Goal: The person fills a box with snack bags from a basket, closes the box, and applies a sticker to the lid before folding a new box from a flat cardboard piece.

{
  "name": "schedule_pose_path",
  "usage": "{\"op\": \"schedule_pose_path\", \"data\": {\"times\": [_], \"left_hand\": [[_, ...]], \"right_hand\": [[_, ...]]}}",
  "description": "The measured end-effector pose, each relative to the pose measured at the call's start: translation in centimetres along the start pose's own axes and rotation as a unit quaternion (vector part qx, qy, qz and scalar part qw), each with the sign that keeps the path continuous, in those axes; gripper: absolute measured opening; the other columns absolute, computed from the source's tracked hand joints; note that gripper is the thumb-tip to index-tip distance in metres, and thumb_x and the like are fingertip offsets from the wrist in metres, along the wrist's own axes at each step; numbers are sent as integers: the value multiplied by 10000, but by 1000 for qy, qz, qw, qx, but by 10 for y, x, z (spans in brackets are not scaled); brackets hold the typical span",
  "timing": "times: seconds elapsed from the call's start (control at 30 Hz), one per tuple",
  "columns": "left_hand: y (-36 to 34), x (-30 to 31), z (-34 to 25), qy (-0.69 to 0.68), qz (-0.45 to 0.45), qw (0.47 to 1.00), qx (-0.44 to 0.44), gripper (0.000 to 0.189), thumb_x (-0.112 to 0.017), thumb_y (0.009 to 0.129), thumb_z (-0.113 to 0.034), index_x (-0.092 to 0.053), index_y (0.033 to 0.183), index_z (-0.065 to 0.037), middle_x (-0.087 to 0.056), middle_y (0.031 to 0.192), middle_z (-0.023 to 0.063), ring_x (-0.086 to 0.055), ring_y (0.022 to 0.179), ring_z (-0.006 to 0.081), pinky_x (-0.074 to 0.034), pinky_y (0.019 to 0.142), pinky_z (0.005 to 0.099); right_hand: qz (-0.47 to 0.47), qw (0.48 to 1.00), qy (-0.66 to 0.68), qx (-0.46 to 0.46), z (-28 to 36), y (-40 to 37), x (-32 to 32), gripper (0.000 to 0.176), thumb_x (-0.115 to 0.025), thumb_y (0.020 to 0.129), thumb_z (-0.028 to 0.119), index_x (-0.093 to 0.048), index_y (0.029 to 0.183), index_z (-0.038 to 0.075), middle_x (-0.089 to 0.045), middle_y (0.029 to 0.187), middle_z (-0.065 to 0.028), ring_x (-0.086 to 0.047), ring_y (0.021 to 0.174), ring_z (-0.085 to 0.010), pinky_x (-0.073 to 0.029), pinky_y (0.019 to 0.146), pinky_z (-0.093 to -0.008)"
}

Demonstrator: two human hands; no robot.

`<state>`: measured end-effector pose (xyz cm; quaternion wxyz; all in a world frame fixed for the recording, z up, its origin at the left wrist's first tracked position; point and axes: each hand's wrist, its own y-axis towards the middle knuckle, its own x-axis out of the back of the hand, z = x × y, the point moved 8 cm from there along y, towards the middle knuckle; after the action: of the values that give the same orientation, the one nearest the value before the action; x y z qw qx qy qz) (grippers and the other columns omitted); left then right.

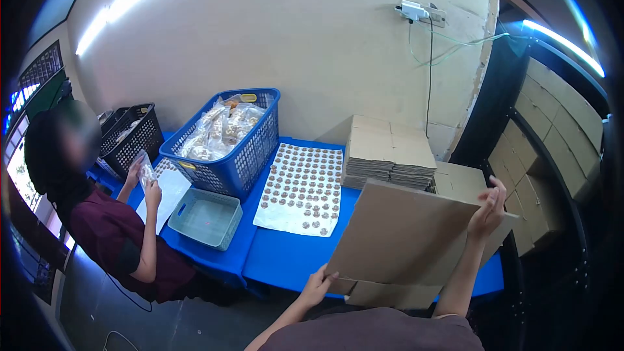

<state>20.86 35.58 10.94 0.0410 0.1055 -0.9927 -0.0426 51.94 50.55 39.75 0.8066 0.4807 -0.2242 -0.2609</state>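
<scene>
A partly unfolded brown cardboard box point(403, 237) is tilted up in front of me, its lower flaps near my body. My left hand point(316, 288) is closed on its lower left corner, thumb on the near face. At the upper right edge, my right hand point(489, 211) is curled around the board with the fingertips pointing up. Just behind the box lies a tall stack of flat folded cardboard boxes point(390, 146). To its left is a white sheet point(299, 188) covered with rows of small round brown pieces.
A blue basket point(227, 162) full of clear bags and a grey-green tray point(207, 218) stand on the blue-covered table point(276, 260). At left a co-worker point(117, 227) holds a clear bag point(144, 168). Boxes point(520, 201) fill a dark rack at right.
</scene>
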Motion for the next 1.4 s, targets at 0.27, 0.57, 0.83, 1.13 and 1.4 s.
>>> {"op": "schedule_pose_path", "data": {"times": [0.27,0.57,0.83,1.13,1.4], "left_hand": [[36,14,53,-59,-101,992,-48,395,-508,966,-298,-520,1184,31,-656,1038,190,-631,991,231,-476,830,334],[33,46,179,42,-168,970,174,417,-517,952,-242,-483,1249,49,-611,1149,220,-590,1081,307,-444,908,350],[56,38,176,139,-136,959,206,431,-515,944,-211,-450,1308,9,-590,1183,234,-564,1116,363,-440,927,386],[60,36,159,301,-168,927,148,441,-549,913,-195,-471,1331,-79,-484,1259,242,-488,1141,383,-389,991,417],[43,45,123,342,-161,909,176,444,-665,836,-243,-556,1227,-63,-556,1166,215,-508,1109,350,-412,945,424]], "right_hand": [[107,968,-187,-127,-157,-55,-28,280,-465,955,185,-530,1164,10,-544,1097,-164,-499,1061,-329,-372,937,-431],[443,811,-256,-283,-318,-298,-52,409,-579,873,207,-499,1196,-32,-503,1132,-261,-514,1038,-419,-426,898,-472],[446,788,-310,-290,-275,-340,-30,610,-633,833,205,-366,1350,20,-414,1287,-211,-401,1184,-405,-358,976,-493],[392,790,-249,-400,-320,-318,-6,595,-647,844,275,-419,1330,19,-482,1234,-241,-506,1104,-389,-419,941,-443],[494,465,92,-729,-265,-362,46,576,-605,902,341,-417,1297,-33,-565,1197,-239,-571,1112,-359,-472,902,-495]]}}
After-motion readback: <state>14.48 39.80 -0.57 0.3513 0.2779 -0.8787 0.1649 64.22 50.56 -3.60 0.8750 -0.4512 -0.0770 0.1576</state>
